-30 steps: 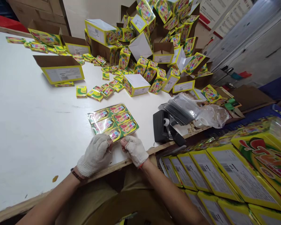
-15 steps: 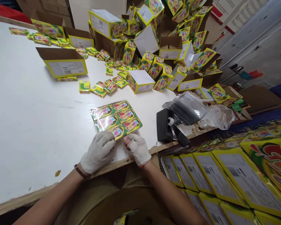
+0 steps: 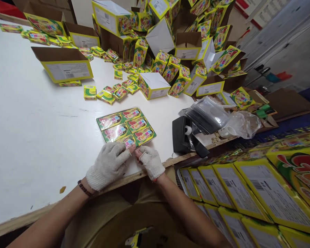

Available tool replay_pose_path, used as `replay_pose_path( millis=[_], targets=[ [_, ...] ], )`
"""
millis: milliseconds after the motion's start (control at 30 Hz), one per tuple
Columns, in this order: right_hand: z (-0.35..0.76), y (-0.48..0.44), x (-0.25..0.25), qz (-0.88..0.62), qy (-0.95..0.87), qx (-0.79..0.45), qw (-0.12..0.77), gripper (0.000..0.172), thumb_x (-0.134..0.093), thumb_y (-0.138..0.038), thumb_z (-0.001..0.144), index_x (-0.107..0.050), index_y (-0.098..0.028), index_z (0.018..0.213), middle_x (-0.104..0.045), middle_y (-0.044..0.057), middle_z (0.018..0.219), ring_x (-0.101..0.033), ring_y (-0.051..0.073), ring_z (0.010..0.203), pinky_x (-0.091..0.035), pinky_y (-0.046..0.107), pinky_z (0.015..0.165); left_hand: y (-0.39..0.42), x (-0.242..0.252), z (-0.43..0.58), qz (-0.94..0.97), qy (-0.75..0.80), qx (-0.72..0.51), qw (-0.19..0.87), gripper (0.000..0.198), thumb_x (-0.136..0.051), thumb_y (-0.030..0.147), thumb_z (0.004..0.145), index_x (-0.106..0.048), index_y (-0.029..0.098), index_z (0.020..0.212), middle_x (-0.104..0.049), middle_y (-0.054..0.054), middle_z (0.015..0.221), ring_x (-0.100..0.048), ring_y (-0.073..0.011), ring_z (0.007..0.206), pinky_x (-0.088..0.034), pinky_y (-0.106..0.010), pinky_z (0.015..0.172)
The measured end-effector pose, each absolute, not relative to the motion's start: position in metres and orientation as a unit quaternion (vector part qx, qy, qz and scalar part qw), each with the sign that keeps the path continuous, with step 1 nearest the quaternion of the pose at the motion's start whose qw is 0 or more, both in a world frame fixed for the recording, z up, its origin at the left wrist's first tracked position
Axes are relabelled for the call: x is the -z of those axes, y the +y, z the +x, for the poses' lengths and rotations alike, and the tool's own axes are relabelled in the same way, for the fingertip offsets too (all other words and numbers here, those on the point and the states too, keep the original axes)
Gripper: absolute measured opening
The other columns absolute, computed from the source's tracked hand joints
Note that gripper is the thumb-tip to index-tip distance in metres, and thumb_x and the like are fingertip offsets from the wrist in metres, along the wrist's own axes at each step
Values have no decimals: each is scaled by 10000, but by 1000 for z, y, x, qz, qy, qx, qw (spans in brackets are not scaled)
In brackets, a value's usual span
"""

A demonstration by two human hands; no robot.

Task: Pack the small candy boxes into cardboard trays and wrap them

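Note:
On the white table lies a flat clear-plastic pack of small candy boxes (image 3: 127, 125), its green and yellow boxes set side by side in rows. Light glares off the plastic film. My left hand (image 3: 109, 164), in a white glove with bare fingertips, is closed at the pack's near edge, thumb and finger meeting there. Beside it my right hand (image 3: 150, 161), gloved the same way, pinches at the near edge with its fingertips almost touching the left ones. What lies under the curled fingers is hidden.
Loose small boxes (image 3: 105, 96) lie beyond the pack, with open display cartons (image 3: 64, 70) heaped behind. To the right stand a black tape dispenser (image 3: 181, 136) and stacked clear plastic trays (image 3: 206, 113). Upright yellow cartons (image 3: 229, 186) fill a crate at lower right.
My left thumb and finger have slid right along the pack's near edge, closer to the right hand. The view has shifted slightly; the pack stays in place.

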State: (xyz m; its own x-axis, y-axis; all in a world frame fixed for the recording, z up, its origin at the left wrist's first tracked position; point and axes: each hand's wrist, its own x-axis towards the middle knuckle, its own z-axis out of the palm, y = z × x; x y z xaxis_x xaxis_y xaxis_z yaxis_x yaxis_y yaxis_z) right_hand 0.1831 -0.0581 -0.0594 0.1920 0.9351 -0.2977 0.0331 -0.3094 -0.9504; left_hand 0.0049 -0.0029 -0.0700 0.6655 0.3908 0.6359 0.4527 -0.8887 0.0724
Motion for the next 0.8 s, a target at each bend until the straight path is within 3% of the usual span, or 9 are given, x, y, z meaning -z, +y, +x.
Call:
replay_pose_path(
  millis=[200,267,333,433,533,633,700,800],
  targets=[
    [178,-50,82,-680,-411,-437,421,376,-629,-546,703,-513,-204,600,-464,-38,555,-377,104,556,-297,242,505,-2,57,16,-909,-291,294,49,157,-629,303,844,-717,209,934,-658,-69,886,-552,-234,799,-391,-371,686],
    [177,-47,91,-715,-434,-388,387,360,-633,-489,707,-482,-202,549,-445,-42,542,-383,107,582,-293,240,516,0,58,23,-896,-312,310,52,155,-635,337,861,-706,211,805,-655,-56,811,-545,-222,762,-367,-359,665],
    [179,-46,96,-722,-462,-368,362,371,-630,-465,727,-467,-199,528,-448,-41,540,-405,110,600,-311,237,531,0,60,28,-885,-334,317,63,162,-643,304,849,-681,202,730,-656,-57,776,-541,-218,739,-353,-356,649],
    [191,-53,93,-708,-478,-345,388,363,-604,-478,779,-494,-200,572,-483,-35,577,-447,118,601,-369,242,553,-2,59,28,-876,-348,330,50,94,-612,209,817,-686,191,762,-680,-75,834,-561,-226,770,-379,-363,665],
    [200,-65,77,-712,-486,-237,448,252,-546,-420,850,-595,-195,747,-585,2,699,-536,146,639,-466,273,613,4,48,19,-892,-305,326,-66,165,-553,211,841,-653,196,711,-669,-56,832,-574,-194,771,-420,-345,691],
    [185,-71,62,-667,-569,-85,473,245,-490,-302,907,-650,-174,1040,-677,98,980,-641,210,931,-530,356,869,32,34,9,-853,-350,357,-150,235,-527,284,871,-615,192,673,-637,-42,817,-582,-178,809,-459,-334,765],
    [161,-69,58,-629,-643,-19,436,371,-501,-307,924,-604,-153,1246,-650,157,1200,-573,258,1200,-452,432,1058,61,28,6,-776,-466,401,-143,180,-567,318,826,-667,170,850,-643,-62,937,-582,-219,946,-459,-380,875],
    [123,-59,65,-620,-715,18,323,658,-584,-442,898,-460,-105,1449,-494,220,1456,-374,359,1415,-302,561,1166,98,29,1,-675,-583,380,-245,417,-607,403,755,-658,120,1057,-656,-77,981,-587,-249,955,-480,-398,852]
  ],
)
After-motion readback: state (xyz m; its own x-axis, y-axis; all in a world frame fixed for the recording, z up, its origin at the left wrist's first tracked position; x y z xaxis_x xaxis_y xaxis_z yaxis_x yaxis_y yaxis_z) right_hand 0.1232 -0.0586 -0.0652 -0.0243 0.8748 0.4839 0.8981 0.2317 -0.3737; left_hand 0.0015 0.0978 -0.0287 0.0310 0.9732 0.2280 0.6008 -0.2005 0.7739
